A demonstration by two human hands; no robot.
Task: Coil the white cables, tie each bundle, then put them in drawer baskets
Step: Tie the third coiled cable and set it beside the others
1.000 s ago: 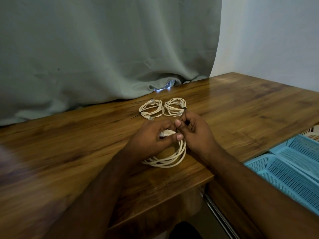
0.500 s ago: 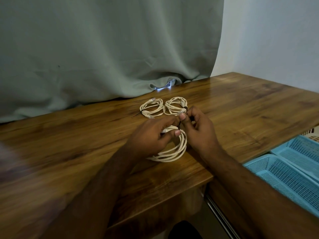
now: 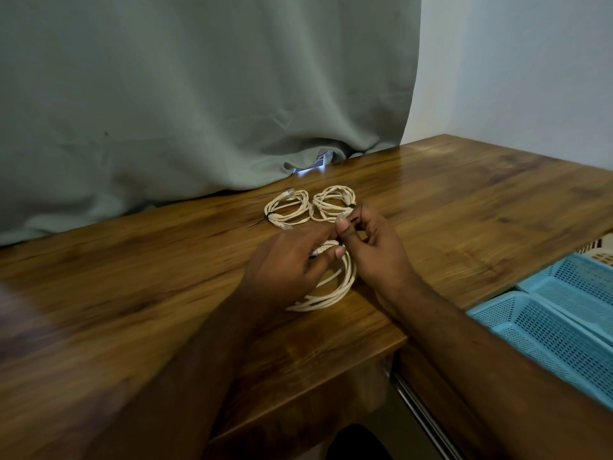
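Left hand [image 3: 292, 260] pins the coil [image 3: 335, 290] flat; right hand [image 3: 371, 247], at three o'clock, pinches the black tie [image 3: 341, 242] to cinch it.

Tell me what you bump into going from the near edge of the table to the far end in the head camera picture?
Coil being tied under the left hand and right hand → two tied coils side by side → green curtain.
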